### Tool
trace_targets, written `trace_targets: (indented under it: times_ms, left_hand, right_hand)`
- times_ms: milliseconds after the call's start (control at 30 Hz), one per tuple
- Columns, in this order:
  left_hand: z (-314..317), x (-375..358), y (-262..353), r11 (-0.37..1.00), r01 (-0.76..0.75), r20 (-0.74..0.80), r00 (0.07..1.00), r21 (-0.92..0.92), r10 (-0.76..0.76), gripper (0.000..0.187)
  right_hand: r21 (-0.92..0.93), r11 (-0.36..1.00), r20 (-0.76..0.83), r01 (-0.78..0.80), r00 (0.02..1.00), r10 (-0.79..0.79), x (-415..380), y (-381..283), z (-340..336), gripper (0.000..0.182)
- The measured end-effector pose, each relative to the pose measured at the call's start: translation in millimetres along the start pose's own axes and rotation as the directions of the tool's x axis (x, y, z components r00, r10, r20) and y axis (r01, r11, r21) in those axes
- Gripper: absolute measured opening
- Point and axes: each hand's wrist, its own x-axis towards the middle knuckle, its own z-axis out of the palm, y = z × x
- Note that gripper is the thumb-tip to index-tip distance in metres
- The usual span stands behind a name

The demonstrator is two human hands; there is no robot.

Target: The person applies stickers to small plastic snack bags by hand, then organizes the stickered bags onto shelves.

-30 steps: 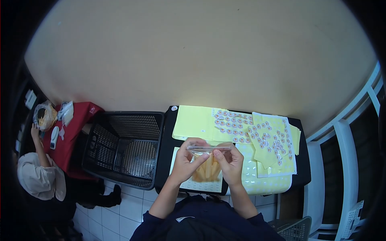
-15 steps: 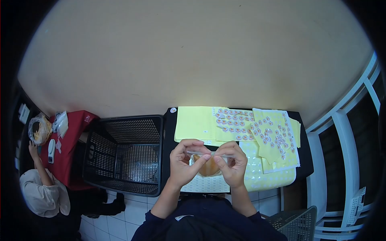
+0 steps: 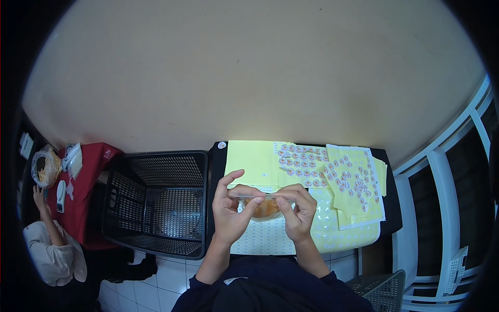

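Both hands hold a small clear plastic bag [image 3: 266, 207] with orange-yellow sticks inside, above the black table [image 3: 392, 218]. My left hand [image 3: 232, 209] pinches the bag's top edge at its left end, index finger raised. My right hand [image 3: 297, 213] pinches the same edge at its right end. The bag's lower part hangs between my palms and is partly hidden. Under the hands lies a white sheet [image 3: 262, 242] of small labels.
Yellow sheets [image 3: 254, 158] and sheets of round stickers [image 3: 353, 179] cover the table behind my hands. A black plastic basket [image 3: 156, 200] stands to the left. Farther left, another person [image 3: 49, 249] sits at a red table [image 3: 86, 179]. A white window frame [image 3: 442, 171] runs along the right.
The bag has tipped up, so less of it hangs below my fingers. My hands have risen slightly and my left index finger has lifted off the bag.
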Motion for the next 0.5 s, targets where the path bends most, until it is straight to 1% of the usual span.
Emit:
trace_targets:
  times_ms: [67,100,133,167,200,233,267,333,367,400,467,500]
  left_hand:
    - [-6.3,1.9,-4.8,0.998,0.049,0.014,0.999,-0.05,-0.049,0.055]
    - [-11.3,2.3,-6.5,0.998,0.057,0.055,0.997,-0.021,-0.056,0.056]
    - [-15.2,1.7,-6.5,0.998,0.062,0.056,0.997,-0.022,-0.06,0.056]
    - [-18.5,-0.1,-5.6,0.989,0.135,0.071,0.989,-0.053,-0.131,0.057]
    - [-22.5,-1.9,-5.4,0.975,0.208,0.087,0.976,-0.082,-0.201,0.058]
    - [-27.9,-4.5,-6.6,0.976,0.218,0.133,0.967,-0.006,-0.215,0.058]
    - [-32.0,-8.2,-11.2,0.975,0.22,0.135,0.967,-0.006,-0.218,0.058]
    - [-38.8,-16.4,-22.3,0.964,0.258,0.196,0.95,-0.064,-0.242,0.058]
    - [-41.7,-19.4,-23.3,0.96,0.275,0.234,0.938,-0.052,-0.256,0.058]
    - [-43.2,-21.6,-24.9,0.958,0.281,0.237,0.936,-0.052,-0.262,0.058]
    - [-45.6,-25.3,-29.5,0.926,0.353,0.267,0.913,-0.132,-0.31,0.057]
    - [-46.9,-26.5,-33.0,0.925,0.358,0.27,0.91,-0.131,-0.314,0.057]
  right_hand:
    - [0.003,1.0,0.011,-0.026,1.0,0.026,0.3,2.5,0.1,0.009]
    - [-0.006,0.999,0.022,-0.034,0.999,0.035,-0.6,5.3,0.2,0.01]
    - [-0.015,0.999,0.031,-0.042,0.999,0.042,-1.8,8.3,-0.1,0.012]
    - [-0.016,0.999,0.03,-0.045,0.999,0.046,-3.5,11.8,-1.2,0.012]
    - [-0.038,0.998,0.065,-0.051,0.996,0.054,-6.0,15.6,-2.6,0.013]
    - [-0.06,0.997,0.099,-0.057,0.993,0.062,-8.5,18.4,-4.1,0.013]
    - [-0.061,0.996,0.098,-0.059,0.993,0.065,-10.8,20.0,-5.7,0.013]
    - [-0.104,0.992,0.18,-0.065,0.98,0.083,-16.4,23.0,-8.5,0.013]
    - [-0.059,0.992,0.185,-0.112,0.975,0.121,-21.4,28.0,-8.5,0.014]
    - [-0.061,0.991,0.182,-0.118,0.975,0.127,-24.5,29.9,-9.3,0.014]
    - [0.013,0.965,0.249,-0.262,0.936,0.25,-29.4,32.3,-10.6,0.022]
    - [0.012,0.964,0.245,-0.266,0.935,0.255,-30.9,33.7,-10.7,0.022]
